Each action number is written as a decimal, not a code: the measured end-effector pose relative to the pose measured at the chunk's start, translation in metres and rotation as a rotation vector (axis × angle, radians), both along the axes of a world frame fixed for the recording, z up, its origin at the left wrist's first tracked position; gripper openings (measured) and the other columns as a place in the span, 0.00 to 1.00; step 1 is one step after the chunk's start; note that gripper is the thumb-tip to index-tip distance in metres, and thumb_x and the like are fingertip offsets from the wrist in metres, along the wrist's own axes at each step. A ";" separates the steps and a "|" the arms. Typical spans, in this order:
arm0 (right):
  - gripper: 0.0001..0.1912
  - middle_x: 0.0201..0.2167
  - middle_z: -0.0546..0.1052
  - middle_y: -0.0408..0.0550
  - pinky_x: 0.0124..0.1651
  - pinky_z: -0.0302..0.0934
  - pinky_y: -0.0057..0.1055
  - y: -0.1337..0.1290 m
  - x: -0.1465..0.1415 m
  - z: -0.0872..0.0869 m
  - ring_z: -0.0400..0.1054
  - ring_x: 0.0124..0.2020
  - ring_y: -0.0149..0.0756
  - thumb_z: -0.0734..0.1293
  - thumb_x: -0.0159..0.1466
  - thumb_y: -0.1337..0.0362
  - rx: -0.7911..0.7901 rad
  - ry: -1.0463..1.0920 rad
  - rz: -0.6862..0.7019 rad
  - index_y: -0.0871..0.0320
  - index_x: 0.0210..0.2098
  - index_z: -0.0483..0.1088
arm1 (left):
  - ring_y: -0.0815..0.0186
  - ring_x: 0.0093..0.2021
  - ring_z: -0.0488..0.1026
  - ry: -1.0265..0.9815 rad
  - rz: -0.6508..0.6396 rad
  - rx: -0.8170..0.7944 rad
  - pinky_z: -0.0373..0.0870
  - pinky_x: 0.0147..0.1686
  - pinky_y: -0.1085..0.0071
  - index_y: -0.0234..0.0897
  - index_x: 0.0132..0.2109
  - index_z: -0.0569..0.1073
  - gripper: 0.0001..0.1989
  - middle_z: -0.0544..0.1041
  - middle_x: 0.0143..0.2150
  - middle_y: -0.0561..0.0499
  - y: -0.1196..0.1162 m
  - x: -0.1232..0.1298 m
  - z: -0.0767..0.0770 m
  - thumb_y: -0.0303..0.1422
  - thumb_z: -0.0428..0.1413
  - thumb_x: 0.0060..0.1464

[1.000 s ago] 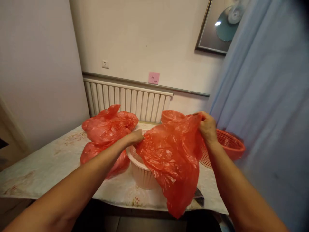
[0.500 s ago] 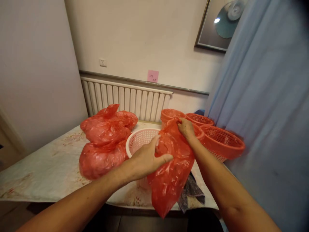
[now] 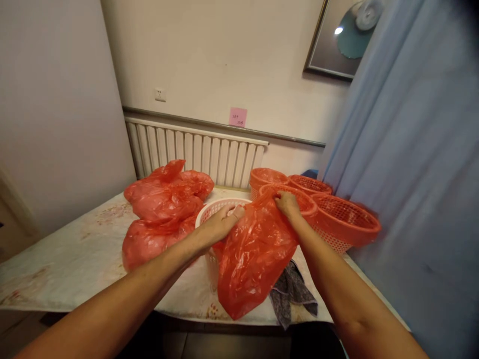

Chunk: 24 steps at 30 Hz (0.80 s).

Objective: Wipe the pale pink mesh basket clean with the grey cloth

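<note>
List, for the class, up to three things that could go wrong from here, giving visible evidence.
1. The thin red bag could tear or slip, as the right hand pinches it near its top.
2. A swing of the bag might knock the white basket, which stands close behind it.
3. The dark cloth could be brushed off, since it reaches the front edge of the table.

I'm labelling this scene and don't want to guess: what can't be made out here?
All in the head view:
- Left hand: its grip on the held red bag; its own back and the plastic hide the fingertips.
- White basket: right side, behind that bag.
- Bags on the left: contents, veiled by crumpled plastic.
- Pink note: writing too small.
- Framed picture: cut off by the top edge.
</note>
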State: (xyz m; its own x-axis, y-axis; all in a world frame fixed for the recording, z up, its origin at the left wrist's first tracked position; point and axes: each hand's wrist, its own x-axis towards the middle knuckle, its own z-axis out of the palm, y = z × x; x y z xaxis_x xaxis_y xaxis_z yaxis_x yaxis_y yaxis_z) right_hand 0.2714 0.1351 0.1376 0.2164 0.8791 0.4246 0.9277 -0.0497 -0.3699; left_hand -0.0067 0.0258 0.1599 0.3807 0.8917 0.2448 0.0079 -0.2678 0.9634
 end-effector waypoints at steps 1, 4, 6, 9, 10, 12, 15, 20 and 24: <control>0.14 0.37 0.79 0.53 0.42 0.59 0.29 0.001 -0.002 0.000 0.71 0.40 0.39 0.60 0.60 0.67 0.002 -0.002 0.002 0.59 0.38 0.77 | 0.57 0.43 0.76 -0.012 -0.011 0.054 0.72 0.40 0.68 0.40 0.50 0.74 0.20 0.80 0.44 0.46 -0.003 0.004 0.000 0.36 0.60 0.49; 0.15 0.38 0.79 0.52 0.42 0.59 0.28 0.001 -0.003 0.001 0.71 0.40 0.39 0.59 0.61 0.66 0.015 -0.010 -0.005 0.58 0.39 0.77 | 0.55 0.48 0.74 0.080 0.001 0.124 0.71 0.45 0.65 0.43 0.52 0.73 0.26 0.78 0.49 0.48 0.008 0.005 -0.003 0.25 0.59 0.43; 0.16 0.38 0.79 0.53 0.42 0.59 0.29 -0.001 0.001 0.002 0.70 0.40 0.40 0.59 0.62 0.66 0.019 -0.017 -0.023 0.59 0.40 0.76 | 0.55 0.49 0.73 0.176 0.144 0.159 0.69 0.47 0.65 0.41 0.51 0.74 0.27 0.78 0.49 0.47 0.029 -0.006 -0.008 0.22 0.56 0.41; 0.15 0.37 0.79 0.54 0.41 0.58 0.29 -0.003 0.008 -0.001 0.70 0.39 0.40 0.59 0.62 0.65 -0.001 -0.023 -0.047 0.60 0.40 0.76 | 0.55 0.49 0.72 0.320 0.475 0.126 0.67 0.45 0.69 0.36 0.49 0.75 0.25 0.78 0.47 0.45 0.069 -0.037 -0.017 0.20 0.54 0.40; 0.14 0.36 0.79 0.54 0.41 0.58 0.29 -0.003 0.009 -0.004 0.70 0.39 0.39 0.60 0.61 0.65 -0.015 -0.023 -0.047 0.61 0.40 0.76 | 0.55 0.48 0.72 0.343 0.504 0.099 0.66 0.43 0.69 0.34 0.45 0.76 0.22 0.79 0.44 0.45 0.081 -0.049 -0.021 0.20 0.54 0.40; 0.13 0.35 0.79 0.53 0.39 0.57 0.28 -0.002 0.009 -0.012 0.70 0.37 0.38 0.62 0.61 0.64 -0.048 -0.020 -0.032 0.60 0.39 0.76 | 0.57 0.41 0.73 0.385 0.548 0.044 0.65 0.37 0.71 0.33 0.37 0.76 0.15 0.79 0.35 0.47 0.098 -0.067 -0.030 0.21 0.54 0.39; 0.12 0.33 0.78 0.52 0.36 0.55 0.27 -0.002 0.002 -0.029 0.69 0.34 0.37 0.64 0.59 0.63 -0.097 -0.012 -0.001 0.61 0.37 0.76 | 0.62 0.29 0.70 0.420 0.515 -0.024 0.61 0.27 0.73 0.33 0.26 0.72 0.03 0.73 0.23 0.51 0.108 -0.078 -0.046 0.23 0.56 0.40; 0.12 0.32 0.78 0.52 0.35 0.53 0.28 -0.005 -0.006 -0.052 0.68 0.33 0.36 0.62 0.59 0.63 -0.103 0.017 0.017 0.61 0.37 0.75 | 0.67 0.21 0.66 0.405 0.363 -0.090 0.59 0.21 0.72 0.35 0.26 0.69 0.10 0.71 0.21 0.51 0.105 -0.070 -0.064 0.36 0.55 0.49; 0.11 0.30 0.77 0.50 0.35 0.53 0.28 -0.010 -0.001 -0.059 0.66 0.31 0.35 0.61 0.59 0.64 -0.073 0.063 0.056 0.61 0.35 0.74 | 0.65 0.23 0.66 0.447 0.363 -0.048 0.59 0.22 0.72 0.35 0.27 0.69 0.10 0.71 0.21 0.51 0.105 -0.068 -0.062 0.37 0.55 0.48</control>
